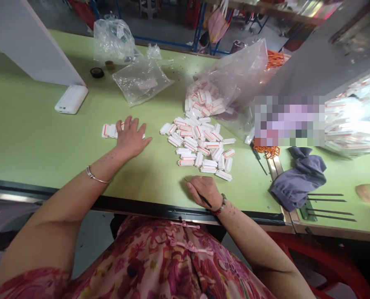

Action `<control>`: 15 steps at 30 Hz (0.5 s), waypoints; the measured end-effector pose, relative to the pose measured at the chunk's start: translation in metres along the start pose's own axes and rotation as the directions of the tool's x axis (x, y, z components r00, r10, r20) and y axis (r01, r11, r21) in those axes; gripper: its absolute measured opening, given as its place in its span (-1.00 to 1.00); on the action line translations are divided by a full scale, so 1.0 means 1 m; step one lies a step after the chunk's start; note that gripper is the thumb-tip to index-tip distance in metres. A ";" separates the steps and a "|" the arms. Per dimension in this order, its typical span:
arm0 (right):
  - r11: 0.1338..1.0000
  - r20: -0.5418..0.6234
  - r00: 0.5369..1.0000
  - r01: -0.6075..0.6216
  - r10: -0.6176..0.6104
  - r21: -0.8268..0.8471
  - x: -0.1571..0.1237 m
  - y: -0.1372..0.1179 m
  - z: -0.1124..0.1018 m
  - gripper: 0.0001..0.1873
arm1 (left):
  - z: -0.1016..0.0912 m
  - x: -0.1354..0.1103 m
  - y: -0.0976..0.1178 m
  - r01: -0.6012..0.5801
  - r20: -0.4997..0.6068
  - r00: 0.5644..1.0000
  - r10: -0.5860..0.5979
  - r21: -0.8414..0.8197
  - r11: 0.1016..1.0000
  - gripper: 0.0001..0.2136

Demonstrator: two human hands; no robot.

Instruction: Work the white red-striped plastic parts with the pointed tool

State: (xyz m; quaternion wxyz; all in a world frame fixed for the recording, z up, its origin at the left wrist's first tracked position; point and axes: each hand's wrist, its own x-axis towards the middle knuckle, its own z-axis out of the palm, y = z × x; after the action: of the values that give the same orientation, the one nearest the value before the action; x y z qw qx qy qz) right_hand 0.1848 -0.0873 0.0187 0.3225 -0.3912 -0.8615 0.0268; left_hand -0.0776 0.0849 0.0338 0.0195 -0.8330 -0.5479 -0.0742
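Here, the left grip (131, 139) lies spread flat on the green bench (32, 124), its fingers (128, 123) reaching over a short row of white plastic pieces with red markings (110, 131). The right grip (203, 191) is pressed together on a thin dark rod (205, 200), whose tip points past the fingers toward the left grip. A loose heap of similar pieces (197, 143) lies ahead of the right grip and to the right of the left grip, not touching either. Just beyond the heap slumps a clear plastic bag (225, 79) holding more of them. Farther ahead of the left grip are a flattened clear bag (139, 83), a white rectangular block (71, 99) and a dark tape roll (97, 72). To the right of the right grip lie a crumpled grey cloth (299, 178) and a tangle of orange strands (267, 151).
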 end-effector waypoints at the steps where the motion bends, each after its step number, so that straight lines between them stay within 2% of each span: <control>1: 1.000 0.003 1.000 0.001 -0.001 0.002 0.000 0.000 0.000 -0.65 | 0.001 0.004 0.007 -0.031 -0.005 0.999 0.031 -0.016 0.999 -0.52; 4: 1.000 0.012 1.000 0.003 -0.003 0.004 0.000 0.000 0.001 -0.64 | 0.008 0.019 0.033 -0.131 0.018 0.991 0.133 -0.086 0.988 -0.52; 8: 1.000 0.006 1.000 -0.006 0.006 -0.008 0.000 0.002 0.001 -0.62 | 0.018 0.032 0.059 -0.189 0.042 0.979 0.198 -0.156 0.969 -0.58; 11: 1.000 0.019 1.000 -0.008 0.009 -0.021 -0.001 0.002 0.001 -0.63 | 0.020 0.024 0.060 -0.210 0.004 0.977 0.213 -0.143 0.967 -0.65; 15: 1.000 0.101 0.995 0.001 -0.001 -0.002 0.001 0.000 0.001 -0.65 | 0.020 -0.010 0.047 -0.233 -0.062 0.972 0.225 -0.278 0.932 -0.59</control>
State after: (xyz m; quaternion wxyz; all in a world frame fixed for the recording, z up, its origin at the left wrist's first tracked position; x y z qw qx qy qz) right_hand 0.1842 -0.0865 0.0181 0.2783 -0.3892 -0.8769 0.0456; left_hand -0.0363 0.0587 0.0153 -0.0836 -0.8842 -0.4304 -0.1612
